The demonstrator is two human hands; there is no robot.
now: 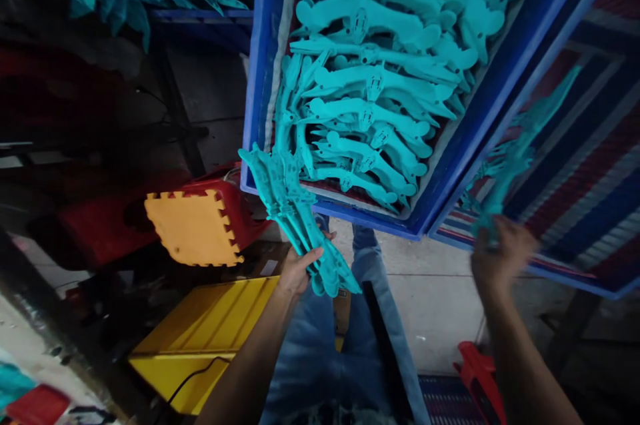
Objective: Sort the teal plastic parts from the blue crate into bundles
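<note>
In the head view, the left hand (299, 270) has its fingers (314, 254) wrapped tight round a bundle of teal plastic parts (289, 202). The bundle slants up to the left, with its top at the near-left corner of the blue crate (261, 78). The crate is packed with rows of the same teal pieces (370, 85). To the right, the blurred right hand (497, 257) curls its fingers round the lower end of a single teal part (520, 145), in front of a striped tray (590, 198). An orange foam tile (193, 228) and a yellow box (210, 332) lie to the left.

Right hand (497, 253) at 4 o'clock motion-blurred, grip unclear; teal part (520, 145) above it smeared. Left hand (297, 268) palm hidden behind teal stack (295, 212). Blue crate (260, 78) at 12 o'clock cut by top edge.
</note>
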